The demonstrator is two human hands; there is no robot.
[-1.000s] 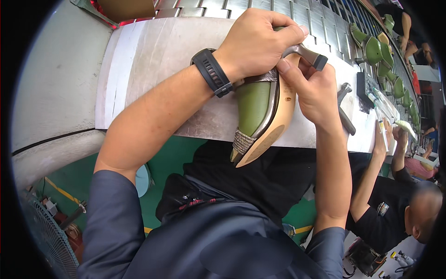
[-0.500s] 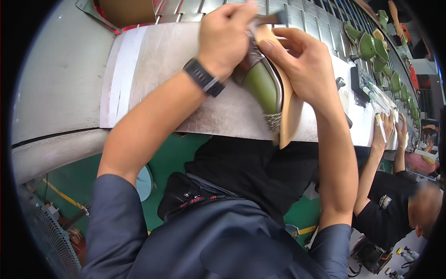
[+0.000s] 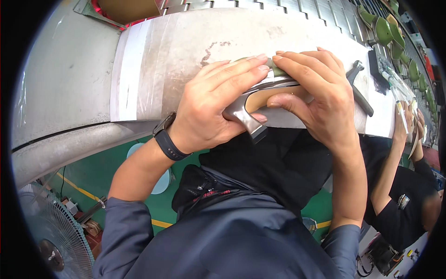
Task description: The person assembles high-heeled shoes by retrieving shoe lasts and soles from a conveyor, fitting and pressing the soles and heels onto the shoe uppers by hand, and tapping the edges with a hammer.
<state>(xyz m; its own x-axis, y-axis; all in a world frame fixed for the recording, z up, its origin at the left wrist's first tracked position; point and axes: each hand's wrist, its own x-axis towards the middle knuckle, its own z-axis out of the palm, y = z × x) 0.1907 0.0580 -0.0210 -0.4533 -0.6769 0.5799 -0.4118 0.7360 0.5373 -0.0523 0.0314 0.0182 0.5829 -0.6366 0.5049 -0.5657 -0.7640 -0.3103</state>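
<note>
Two bare hands on one shoe here: the left hand (image 3: 213, 100) and the right hand (image 3: 318, 88) are both curled partway closed around a green high-heeled shoe with a tan sole and a shiny grey-brown metallic heel (image 3: 260, 98), which sits right between them, sole turned toward the wearer. Left one has the heel end, fingers laid over the upper and the thumb tip poking out behind the heel, which angles down below that palm. Right one is cupped over the other end, fingers across the top and thumb bent in by the sole; it hides the toe, so can't tell how that part looks. Fingertips of both nearly meet over the green bit. Just behind the left hand, on that wrist, there's a black strap watch (image 3: 171, 143). Under and beyond both hands is a pale, scuffed worktable (image 3: 186, 39). Just right of the right hand lies a dark metal hammer-like tool (image 3: 363, 100), then a black boxy block (image 3: 378, 72) farther out. Past that, up and right of the hands, a bunch of green shoes (image 3: 383, 31) line up, and well off to the right a co-worker in a black shirt (image 3: 392, 218) has their own hands busy.
</note>
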